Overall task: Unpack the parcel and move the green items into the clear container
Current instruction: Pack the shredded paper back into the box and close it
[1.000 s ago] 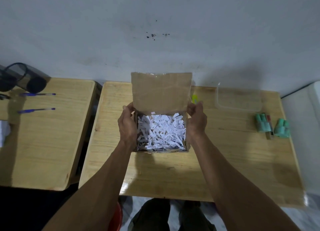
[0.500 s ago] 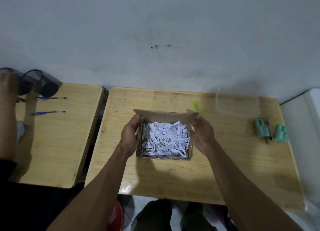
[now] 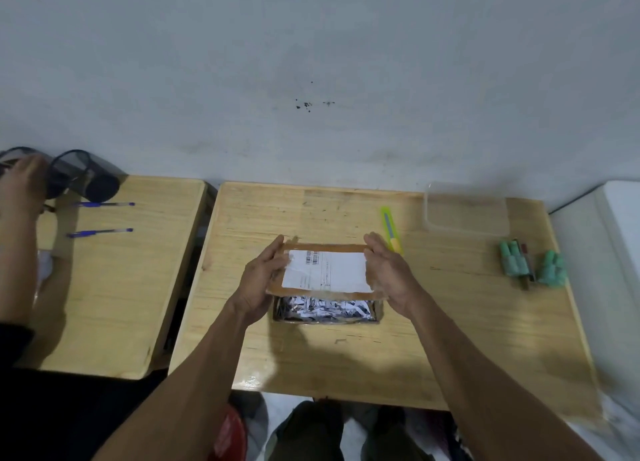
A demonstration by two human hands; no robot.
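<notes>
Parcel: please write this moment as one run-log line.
lid: half down | left hand, right hand: on lid sides | green items: beside container

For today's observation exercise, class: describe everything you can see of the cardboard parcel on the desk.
The cardboard parcel is a small brown box near the middle of the wooden desk. Its lid flap, bearing a white shipping label with a barcode, is tilted down over the opening, partly closed. Shredded white paper shows in the gap at the near edge. The left hand and right hand hold the flap's side edges.
</notes>
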